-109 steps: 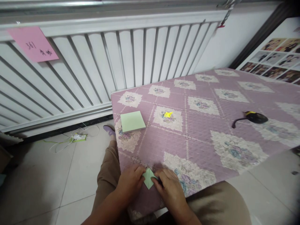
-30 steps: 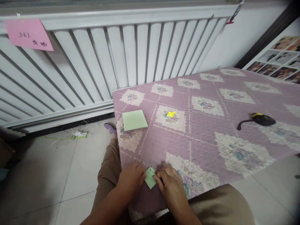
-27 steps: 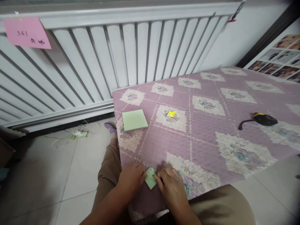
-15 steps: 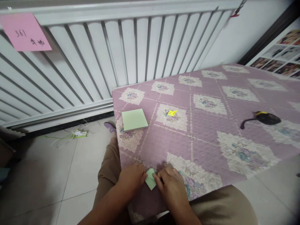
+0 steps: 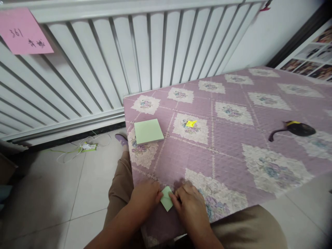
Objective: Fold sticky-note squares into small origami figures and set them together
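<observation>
Left hand [image 5: 145, 195] and right hand [image 5: 192, 204] pinch a creased paper [image 5: 166, 199] diamond by the edge of textured cloth [image 5: 188, 154] spreading toward two o'clock, square pad [image 5: 148, 131] at eleven.

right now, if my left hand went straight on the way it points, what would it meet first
The folded green paper, touching your left hand; beyond it, probably your right hand, though depth is unclear.

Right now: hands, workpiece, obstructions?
Left hand and right hand both on folded green paper. Green pad and yellow paper piece beyond, clear of both hands.
</observation>
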